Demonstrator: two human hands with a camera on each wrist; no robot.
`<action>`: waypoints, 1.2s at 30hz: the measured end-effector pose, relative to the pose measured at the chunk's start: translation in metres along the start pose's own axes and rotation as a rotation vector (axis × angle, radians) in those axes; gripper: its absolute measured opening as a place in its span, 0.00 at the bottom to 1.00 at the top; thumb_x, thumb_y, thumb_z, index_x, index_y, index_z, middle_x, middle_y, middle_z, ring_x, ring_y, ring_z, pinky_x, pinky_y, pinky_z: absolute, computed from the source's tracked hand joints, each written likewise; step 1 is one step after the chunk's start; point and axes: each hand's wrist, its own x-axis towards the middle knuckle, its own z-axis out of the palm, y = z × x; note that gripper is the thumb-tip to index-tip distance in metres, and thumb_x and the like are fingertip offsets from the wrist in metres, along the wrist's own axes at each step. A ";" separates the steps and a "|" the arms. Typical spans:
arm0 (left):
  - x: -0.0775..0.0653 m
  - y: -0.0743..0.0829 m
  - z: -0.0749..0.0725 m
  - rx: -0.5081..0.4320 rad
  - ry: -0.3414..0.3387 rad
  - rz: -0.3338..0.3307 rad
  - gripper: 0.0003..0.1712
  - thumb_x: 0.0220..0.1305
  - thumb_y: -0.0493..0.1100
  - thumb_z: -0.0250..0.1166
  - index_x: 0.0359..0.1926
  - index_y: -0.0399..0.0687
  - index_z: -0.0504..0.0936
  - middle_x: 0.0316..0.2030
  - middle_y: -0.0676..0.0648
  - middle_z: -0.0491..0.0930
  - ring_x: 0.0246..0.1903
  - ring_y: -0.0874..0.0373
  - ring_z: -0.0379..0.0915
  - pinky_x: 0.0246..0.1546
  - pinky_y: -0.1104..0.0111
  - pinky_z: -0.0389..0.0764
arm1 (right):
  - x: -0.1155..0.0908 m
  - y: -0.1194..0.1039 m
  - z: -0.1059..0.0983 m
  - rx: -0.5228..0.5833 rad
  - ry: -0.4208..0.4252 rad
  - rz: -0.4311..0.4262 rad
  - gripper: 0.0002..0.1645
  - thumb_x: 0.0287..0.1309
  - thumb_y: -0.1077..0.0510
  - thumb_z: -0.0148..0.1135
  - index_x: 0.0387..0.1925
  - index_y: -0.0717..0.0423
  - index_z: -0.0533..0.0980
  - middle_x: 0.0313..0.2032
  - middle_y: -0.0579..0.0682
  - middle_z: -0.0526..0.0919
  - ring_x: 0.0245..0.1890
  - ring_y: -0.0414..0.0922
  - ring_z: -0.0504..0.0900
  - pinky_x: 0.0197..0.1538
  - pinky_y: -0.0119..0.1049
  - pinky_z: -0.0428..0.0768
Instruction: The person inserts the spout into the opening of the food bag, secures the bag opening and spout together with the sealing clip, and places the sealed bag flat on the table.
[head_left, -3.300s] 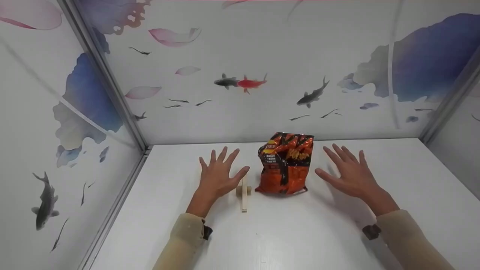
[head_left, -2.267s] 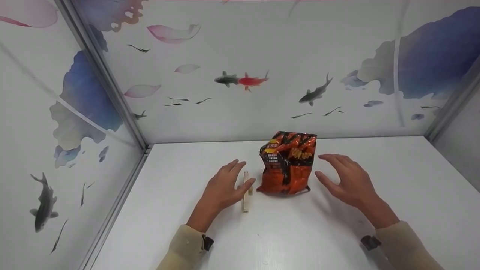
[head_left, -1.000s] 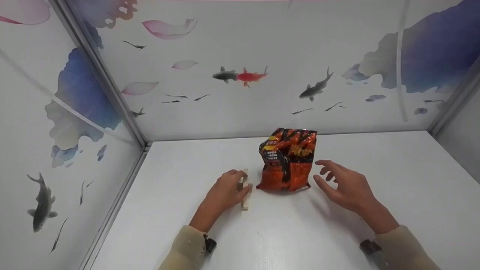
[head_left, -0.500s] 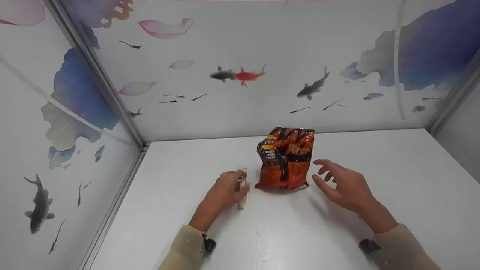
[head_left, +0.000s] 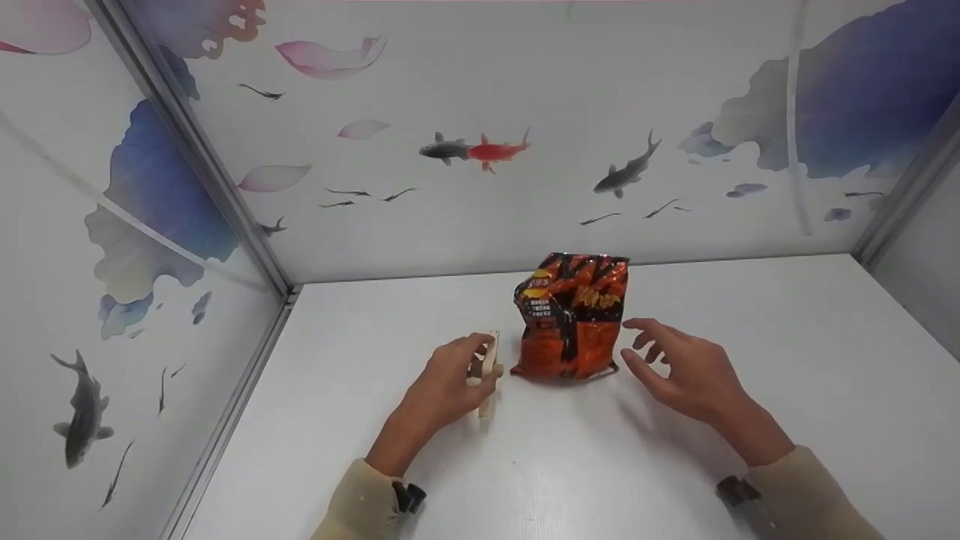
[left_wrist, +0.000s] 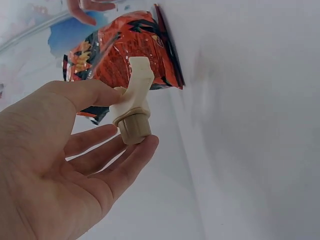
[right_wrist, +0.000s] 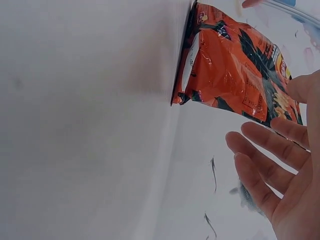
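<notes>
My left hand (head_left: 450, 379) pinches a cream-coloured bag clip with a capped spout (left_wrist: 136, 92) between thumb and fingers. The clip is a long, narrow bar with a tan round cap on its side; in the head view the fingers hide part of it. It appears slightly raised off the table. Just right of it stands an orange and black snack bag (head_left: 574, 326), upright and crumpled at its upper left. My right hand (head_left: 690, 371) is at the bag's right side, fingers loosely bent and holding nothing. Whether its fingertips touch the bag I cannot tell.
A white table (head_left: 570, 480) lies under both hands. Behind it rises a white wall (head_left: 480, 217) printed with fish and petals, with a similar panel (head_left: 45, 285) at the left. Metal posts (head_left: 187, 142) mark the corners.
From spread above the table, my left hand has moved onto the clip, gripped it and raised it slightly. My right hand has relaxed its fingers and come nearer the bag, which stays put.
</notes>
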 end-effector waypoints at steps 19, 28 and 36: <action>-0.008 0.048 0.006 0.026 -0.008 0.106 0.18 0.71 0.45 0.74 0.59 0.51 0.87 0.50 0.48 0.85 0.43 0.63 0.84 0.44 0.74 0.88 | -0.007 -0.024 0.003 0.123 -0.018 -0.129 0.25 0.66 0.48 0.76 0.62 0.43 0.81 0.39 0.38 0.91 0.34 0.36 0.88 0.36 0.34 0.89; -0.008 0.068 0.012 0.037 0.003 0.106 0.18 0.71 0.48 0.74 0.59 0.51 0.88 0.47 0.49 0.84 0.43 0.60 0.81 0.43 0.76 0.85 | -0.013 -0.047 0.007 0.327 -0.122 -0.232 0.29 0.66 0.55 0.77 0.65 0.36 0.79 0.52 0.33 0.89 0.38 0.32 0.87 0.36 0.34 0.90; -0.005 0.079 0.023 0.008 -0.010 0.145 0.15 0.71 0.46 0.73 0.57 0.53 0.88 0.51 0.50 0.84 0.45 0.63 0.80 0.46 0.76 0.85 | -0.016 -0.062 0.014 0.456 -0.158 -0.315 0.35 0.64 0.58 0.79 0.70 0.39 0.76 0.57 0.40 0.88 0.44 0.39 0.91 0.40 0.35 0.91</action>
